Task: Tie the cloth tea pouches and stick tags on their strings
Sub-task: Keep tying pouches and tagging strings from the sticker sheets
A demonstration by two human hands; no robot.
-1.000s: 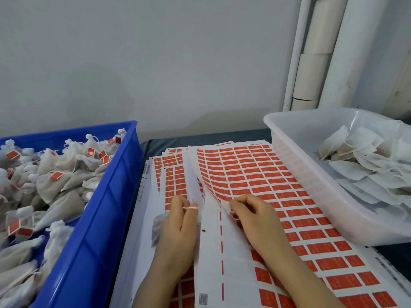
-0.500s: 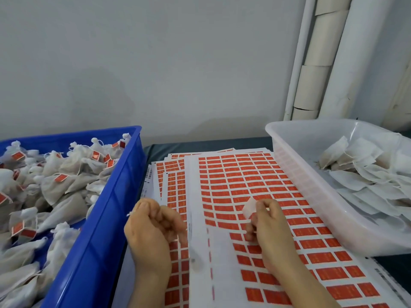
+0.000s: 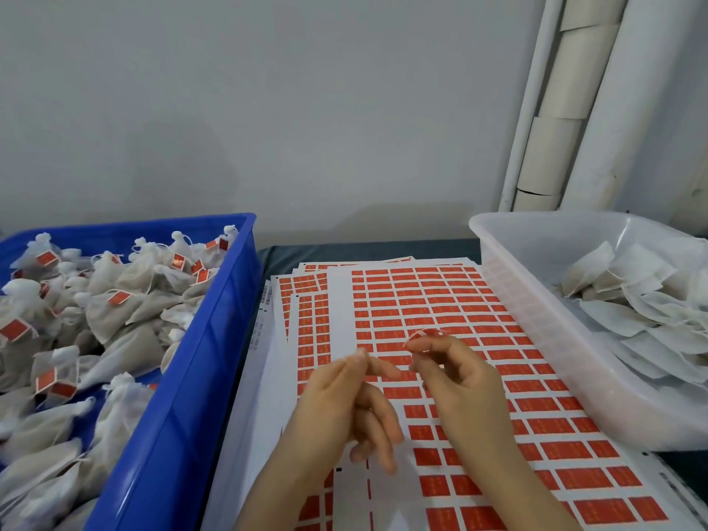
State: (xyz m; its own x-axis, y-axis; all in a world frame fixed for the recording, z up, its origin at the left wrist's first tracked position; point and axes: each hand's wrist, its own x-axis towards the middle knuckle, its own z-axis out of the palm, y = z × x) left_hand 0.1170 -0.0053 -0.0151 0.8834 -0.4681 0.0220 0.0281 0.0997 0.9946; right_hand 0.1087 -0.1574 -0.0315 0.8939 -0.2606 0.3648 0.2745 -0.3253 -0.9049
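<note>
My right hand [image 3: 467,392] pinches a peeled red tag sticker [image 3: 429,333] between thumb and forefinger, raised above the sticker sheets [image 3: 421,293]. Close to its left, my left hand [image 3: 337,408] has thumb and forefinger pinched together as on a thin pouch string, with the other fingers loosely curled and blurred. The string is barely visible and its pouch is hidden under the hand. Sheets of red tags on white backing cover the table between the two bins.
A blue crate [image 3: 214,339] on the left holds several tied pouches with red tags [image 3: 115,300]. On the right, a clear plastic tub [image 3: 536,320] holds flat untied pouches [image 3: 632,300]. White pipes [image 3: 555,109] stand against the wall at the back right.
My right hand lifted a tag off the sheet and turned its red face up. My left hand swung in from the left, bringing its pinch close to the tag. The lifted sheet lies flat again.
</note>
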